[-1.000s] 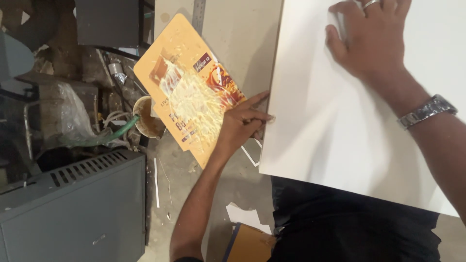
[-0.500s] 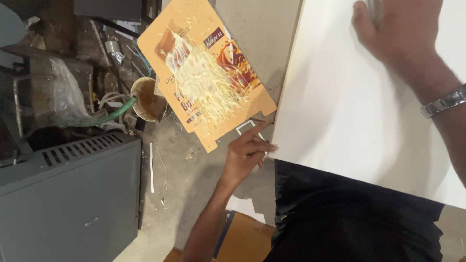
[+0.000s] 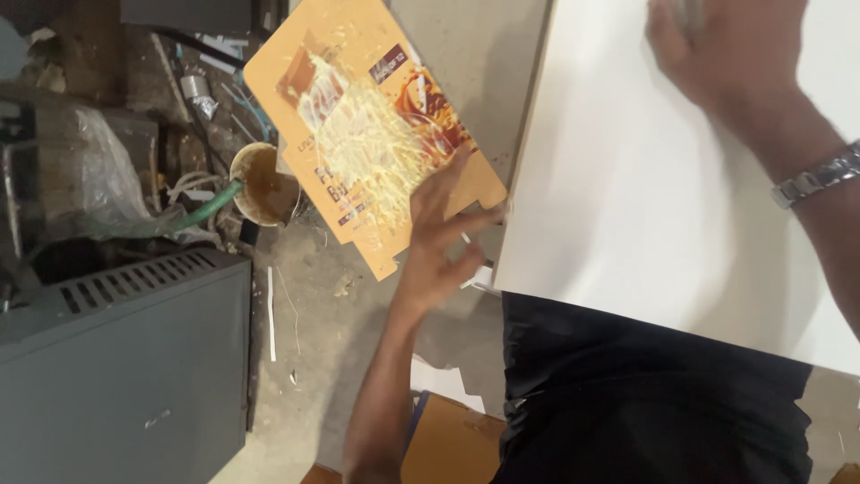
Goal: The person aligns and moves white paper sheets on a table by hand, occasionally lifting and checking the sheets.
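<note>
White board (image 3: 681,188) fills the right of the frame, long axis running top to bottom; the right hand (image 3: 726,54) presses flat on it at the top. Left hand (image 3: 443,237), fingers spread and holding nothing, has left the board's edge and now touches the glue-smeared orange card (image 3: 358,116), upper centre.

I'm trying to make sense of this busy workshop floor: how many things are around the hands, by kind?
Hands: 2, left hand and right hand
White board: 1
Flattened orange carton smeared with glue: 1
Glue pot: 1
Grey metal cabinet: 1
Wristwatch: 1
Total: 7
</note>
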